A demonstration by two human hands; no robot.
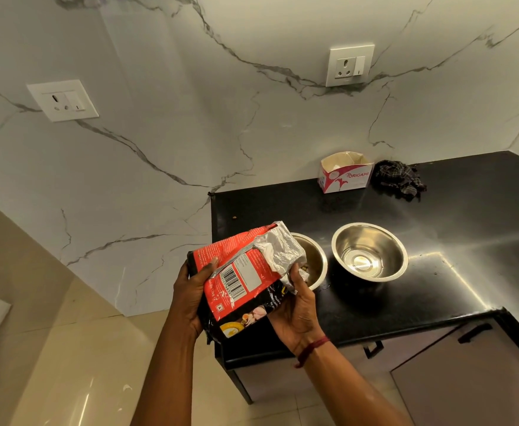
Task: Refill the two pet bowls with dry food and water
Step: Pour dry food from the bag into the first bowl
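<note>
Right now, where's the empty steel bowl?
Head view, right of centre: the empty steel bowl sits on the black counter, right of the other bowl, under the food bag.

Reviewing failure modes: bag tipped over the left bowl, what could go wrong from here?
1. The food bag hides much of the left bowl, so kibble may overshoot onto the black counter; one piece already lies there.
2. That bowl sits near the counter's left edge; a nudge from the right hand might shift it.

At centre frame the food bag [239, 281] is red and black with a silver foil lining (plus a white barcode panel), the two bowls [370, 252] are shiny steel on a black counter [467, 210], and white grey-veined marble [159, 133] fills the upper frame.
</note>
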